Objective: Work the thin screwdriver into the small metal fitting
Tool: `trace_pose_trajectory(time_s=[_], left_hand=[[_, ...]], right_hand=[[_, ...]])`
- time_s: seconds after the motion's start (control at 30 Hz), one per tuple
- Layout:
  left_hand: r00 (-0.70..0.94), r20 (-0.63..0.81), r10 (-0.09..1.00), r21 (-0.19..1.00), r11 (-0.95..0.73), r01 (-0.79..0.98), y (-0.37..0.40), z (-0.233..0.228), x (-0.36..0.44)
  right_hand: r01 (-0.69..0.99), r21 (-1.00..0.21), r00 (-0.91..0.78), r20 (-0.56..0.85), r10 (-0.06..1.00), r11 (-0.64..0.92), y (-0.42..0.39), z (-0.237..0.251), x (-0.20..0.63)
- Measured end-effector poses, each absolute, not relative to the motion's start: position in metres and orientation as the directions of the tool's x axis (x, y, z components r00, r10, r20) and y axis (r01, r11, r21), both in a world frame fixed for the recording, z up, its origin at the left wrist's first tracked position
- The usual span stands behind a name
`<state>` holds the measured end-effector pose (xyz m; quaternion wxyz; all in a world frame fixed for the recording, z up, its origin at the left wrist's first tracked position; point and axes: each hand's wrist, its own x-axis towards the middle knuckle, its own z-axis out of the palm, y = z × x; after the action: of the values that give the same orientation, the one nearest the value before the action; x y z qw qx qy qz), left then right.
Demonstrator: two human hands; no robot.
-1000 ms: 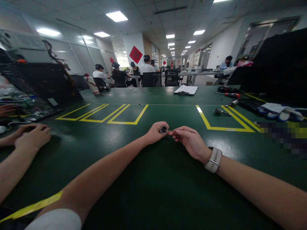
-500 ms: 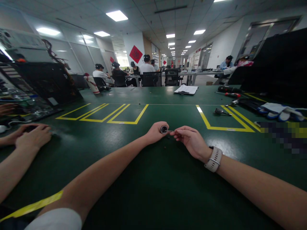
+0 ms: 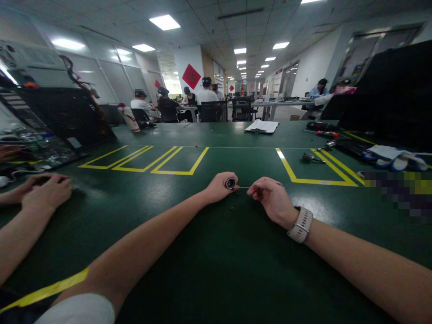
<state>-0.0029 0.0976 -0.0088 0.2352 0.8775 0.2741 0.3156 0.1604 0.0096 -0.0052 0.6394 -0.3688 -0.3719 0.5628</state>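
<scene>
My left hand point(image 3: 219, 186) is closed around a small round metal part point(image 3: 230, 183), its dark hollow end turned towards me. In the pinched fingers of my right hand point(image 3: 272, 198) is a thin metal rod point(image 3: 245, 187). The rod points left, and its far tip lies just below the round part's rim, close to the left fingertips; whether it touches cannot be made out. On the green table point(image 3: 202, 270) below the hands lie a tiny dark piece point(image 3: 231, 208) and another small dark piece point(image 3: 237, 193).
Yellow tape point(image 3: 172, 173) outlines boxes on the table. At the right are a metal tool with a shaft point(image 3: 308, 157), a red-handled screwdriver point(image 3: 327, 134) and white-blue gloves point(image 3: 393, 156). A clipboard point(image 3: 262, 126) lies farther back. Another person's hands point(image 3: 47, 193) are at the left.
My right hand has moved slightly right, drawing the rod's tip out of the round part's open end to just below the rim. My left hand has stayed nearly still.
</scene>
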Motion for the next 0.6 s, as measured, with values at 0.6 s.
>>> trace_pose_trajectory(time_s=[0.6], left_hand=[[0.718, 0.333, 0.611, 0.516, -0.755, 0.404, 0.0943, 0.0001, -0.0087]], right_hand=[[-0.376, -0.907, 0.332, 0.059, 0.942, 0.189, 0.0148, -0.0101, 0.1632]])
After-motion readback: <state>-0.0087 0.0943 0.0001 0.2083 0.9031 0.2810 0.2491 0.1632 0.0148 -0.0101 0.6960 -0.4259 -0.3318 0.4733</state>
